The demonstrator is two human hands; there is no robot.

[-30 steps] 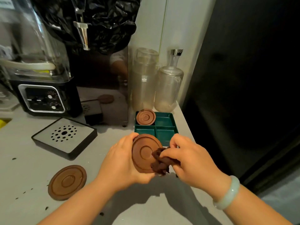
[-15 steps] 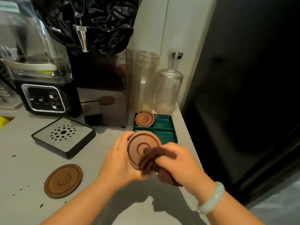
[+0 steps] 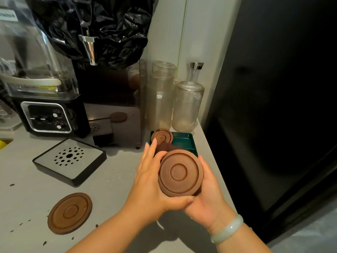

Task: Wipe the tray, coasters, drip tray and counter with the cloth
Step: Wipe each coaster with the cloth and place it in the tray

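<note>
Item: coaster [image 3: 180,173], brown. I hold it above the counter [image 3: 109,189], just before the green tray [image 3: 189,143]. Left hand [image 3: 151,183] grips its left rim; right hand [image 3: 206,196] cups it from beneath. Cloth [image 3: 165,147] bunched behind it, holder unclear. Second coaster [image 3: 162,137] in tray. Third coaster [image 3: 70,213] and drip tray [image 3: 69,159] on counter.

We see a pale wall [image 3: 200,33] rising at the top centre of the frame, a tall, glossy black cabinet front [image 3: 273,88] filling the whole right side and giving back only dim reflections, a strip of pale grey floor [image 3: 310,236] in the lower right corner, and soft indoor light throughout.
</note>
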